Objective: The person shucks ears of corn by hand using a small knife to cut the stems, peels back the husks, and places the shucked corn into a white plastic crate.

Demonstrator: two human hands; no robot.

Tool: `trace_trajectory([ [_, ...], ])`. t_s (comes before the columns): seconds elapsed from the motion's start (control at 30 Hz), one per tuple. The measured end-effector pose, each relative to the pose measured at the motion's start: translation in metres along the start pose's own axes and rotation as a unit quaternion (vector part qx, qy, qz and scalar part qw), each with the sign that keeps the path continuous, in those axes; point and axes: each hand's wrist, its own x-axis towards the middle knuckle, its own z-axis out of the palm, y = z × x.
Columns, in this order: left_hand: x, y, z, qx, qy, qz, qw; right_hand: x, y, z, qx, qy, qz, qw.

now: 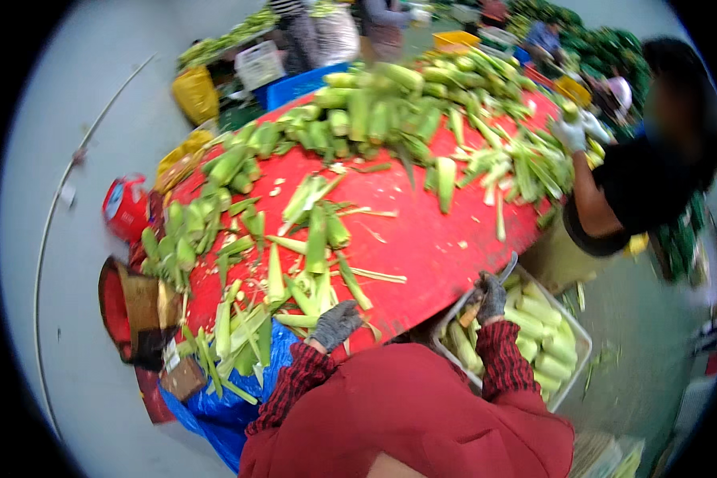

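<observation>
From my feed, relative to the red-topped counter: left grey-gloved hand at its near edge by loose pale-green husk strips, fingers half-bent, hold unclear to me. Right grey-gloved hand off its near-right edge, closed around a small brown piece, above pale-green corn ears filling a white plastic crate.

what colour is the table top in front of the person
Bright red; the table top shows best in the head view, the only one here.
</observation>
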Motion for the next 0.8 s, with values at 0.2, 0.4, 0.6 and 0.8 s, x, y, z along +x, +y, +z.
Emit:
trace_trajectory([
  [0.2, -0.006, -0.019, -0.01, -0.058, 0.138, -0.016, 0.989, -0.044, 0.038, 0.107, -0.042, -0.241, 0.249, 0.937],
  [0.4, -0.024, -0.014, -0.031, -0.196, 0.221, -0.081, 0.952, -0.055, 0.052, 0.167, -0.137, -0.372, 0.397, 0.828],
  [0.6, -0.048, -0.038, -0.042, -0.226, 0.453, -0.095, 0.857, 0.007, 0.086, 0.257, -0.213, -0.493, 0.246, 0.807],
  [0.8, -0.073, -0.057, -0.077, 0.311, 0.595, -0.167, 0.722, 0.051, 0.143, 0.395, -0.319, -0.559, 0.123, 0.755],
])
